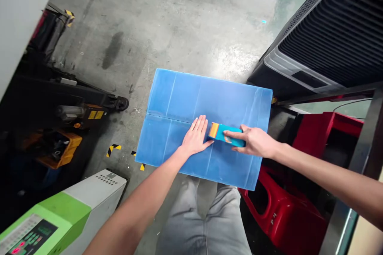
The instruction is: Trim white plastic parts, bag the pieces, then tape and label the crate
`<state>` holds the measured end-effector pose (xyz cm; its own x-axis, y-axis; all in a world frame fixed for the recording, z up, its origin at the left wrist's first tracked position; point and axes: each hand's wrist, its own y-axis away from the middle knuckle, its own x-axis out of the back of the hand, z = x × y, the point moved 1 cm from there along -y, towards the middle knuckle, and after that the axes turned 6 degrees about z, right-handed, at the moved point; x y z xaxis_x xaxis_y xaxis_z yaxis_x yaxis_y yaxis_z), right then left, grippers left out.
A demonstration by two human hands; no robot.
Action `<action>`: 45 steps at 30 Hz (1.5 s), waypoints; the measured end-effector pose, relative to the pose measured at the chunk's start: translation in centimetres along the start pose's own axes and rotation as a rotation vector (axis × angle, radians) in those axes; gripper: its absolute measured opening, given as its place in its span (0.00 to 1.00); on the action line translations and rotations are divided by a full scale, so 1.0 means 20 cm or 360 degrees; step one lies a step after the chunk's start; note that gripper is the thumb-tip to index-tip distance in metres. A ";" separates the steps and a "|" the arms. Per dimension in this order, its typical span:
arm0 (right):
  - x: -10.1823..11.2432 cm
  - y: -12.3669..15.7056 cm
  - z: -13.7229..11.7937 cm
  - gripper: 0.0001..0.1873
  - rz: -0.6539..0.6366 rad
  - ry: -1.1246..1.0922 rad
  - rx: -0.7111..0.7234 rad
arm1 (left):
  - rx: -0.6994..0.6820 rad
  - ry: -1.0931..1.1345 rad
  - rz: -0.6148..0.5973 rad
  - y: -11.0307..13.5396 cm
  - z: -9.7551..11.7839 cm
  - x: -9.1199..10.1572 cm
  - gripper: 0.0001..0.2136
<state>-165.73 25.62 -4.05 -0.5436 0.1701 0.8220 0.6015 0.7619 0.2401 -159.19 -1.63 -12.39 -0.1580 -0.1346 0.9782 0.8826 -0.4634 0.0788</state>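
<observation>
A blue box [227, 91] with flat flaps fills the middle of the view, its top creased and crossed by a seam. My left hand [194, 135] lies flat on it across the seam, fingers stretched out and thumb apart, holding nothing. Just to the right, my right hand [255, 141] is closed around a teal hand tape dispenser [221, 131] with an orange end that points left toward my left thumb. My index finger stretches along the dispenser's top. The dispenser's underside is hidden, so I cannot tell whether tape is coming out.
Red plastic stools [293, 219] and a metal frame [347, 207] are close on the right, below a black ribbed unit [323, 36]. A green-and-white machine [74, 207] stands at lower left. Dark machinery with a caster [121, 103] is at left, above the concrete floor [167, 16].
</observation>
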 end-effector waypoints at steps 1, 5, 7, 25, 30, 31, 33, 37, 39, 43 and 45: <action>0.03 0.04 0.01 0.33 -0.0005 -0.0003 0.0025 | 0.0001 -0.0033 -0.0012 0.00 0.00 0.00 0.44; 0.16 0.47 0.21 0.32 0.0008 -0.0003 0.0104 | 0.0018 -0.0123 -0.0087 0.00 -0.01 -0.01 0.45; 0.17 0.77 0.41 0.30 0.0026 -0.0017 0.0090 | 0.0036 -0.0127 -0.0132 -0.01 -0.01 -0.02 0.45; -0.27 1.00 1.01 0.27 0.0104 0.0053 0.0177 | -0.0277 0.0202 -0.0381 -0.40 1.04 -0.17 0.34; -0.19 1.10 0.98 0.27 0.0088 0.0067 0.0089 | -0.0242 0.0019 -0.0475 -0.53 1.18 -0.17 0.32; -0.18 1.14 0.99 0.27 0.0078 0.0096 0.0077 | -0.0241 -0.0008 -0.0503 -0.53 1.18 -0.16 0.32; -0.20 1.21 1.01 0.26 0.0046 0.0180 0.0038 | -0.0249 -0.0036 -0.0544 -0.55 1.18 -0.15 0.33; -0.33 1.22 1.04 0.27 -0.0031 0.0267 -0.0077 | -0.0309 -0.0090 -0.0631 -0.59 1.21 -0.15 0.34; -0.41 1.15 1.03 0.29 -0.0104 0.0248 -0.0134 | -0.0370 -0.0114 -0.0693 -0.62 1.23 -0.18 0.34; -0.51 1.01 1.00 0.33 -0.0199 0.0166 -0.0209 | -0.0446 -0.0188 -0.0866 -0.68 1.25 -0.30 0.34; -0.53 0.96 0.97 0.33 -0.0214 0.0068 -0.0259 | -0.0438 -0.0248 -0.0946 -0.71 1.25 -0.35 0.33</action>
<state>-159.77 50.65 -18.26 -0.6018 0.0446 0.7974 0.6138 0.6646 0.4261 -159.53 27.76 -15.61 -0.4981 0.3305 0.8017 0.5169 -0.6291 0.5805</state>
